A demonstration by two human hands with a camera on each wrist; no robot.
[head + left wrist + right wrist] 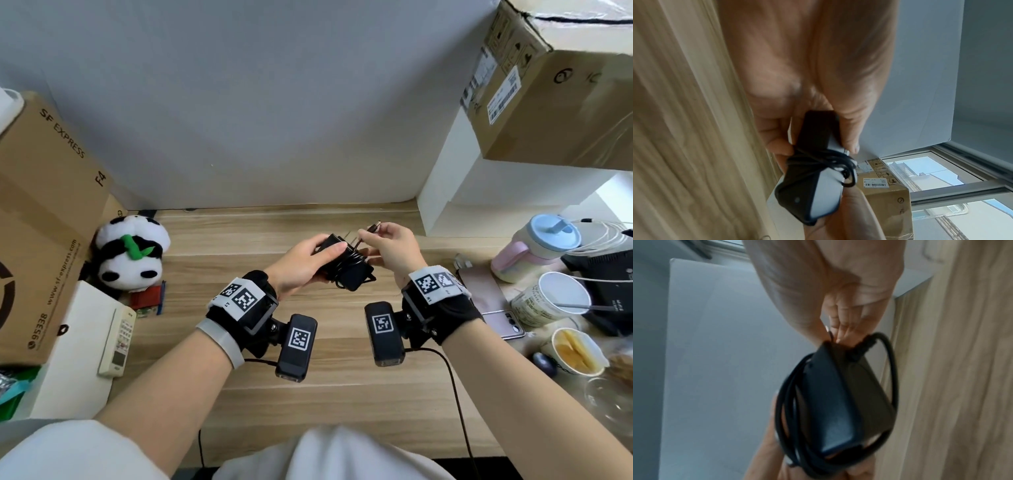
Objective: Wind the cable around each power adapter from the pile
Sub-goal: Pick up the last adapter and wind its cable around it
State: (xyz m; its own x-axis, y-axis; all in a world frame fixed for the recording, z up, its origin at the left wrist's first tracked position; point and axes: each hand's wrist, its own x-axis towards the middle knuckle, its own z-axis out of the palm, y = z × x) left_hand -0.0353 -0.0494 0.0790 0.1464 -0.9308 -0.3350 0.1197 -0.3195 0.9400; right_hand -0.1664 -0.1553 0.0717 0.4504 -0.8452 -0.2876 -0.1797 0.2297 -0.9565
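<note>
A black power adapter [346,265] is held above the wooden desk [308,377], with its black cable [356,258] looped several times round its body. My left hand [310,258] grips the adapter's left end, thumb on top. My right hand [390,246] pinches the cable's free end, whose small plug tip [375,226] sticks out above the adapter. In the left wrist view the adapter [812,186] shows its cable [828,160] crossing its middle. The right wrist view, blurred, shows the adapter [844,395] with cable loops [789,402] hanging along one side. No pile of adapters is in view.
A large cardboard box [44,219], a panda plush [132,253] and a remote control [118,339] stand at the left. At the right are a white shelf [455,192] bearing a cardboard box [555,85], a lidded cup [537,246], paper cups [555,298], a phone [489,301] and a black device [606,274].
</note>
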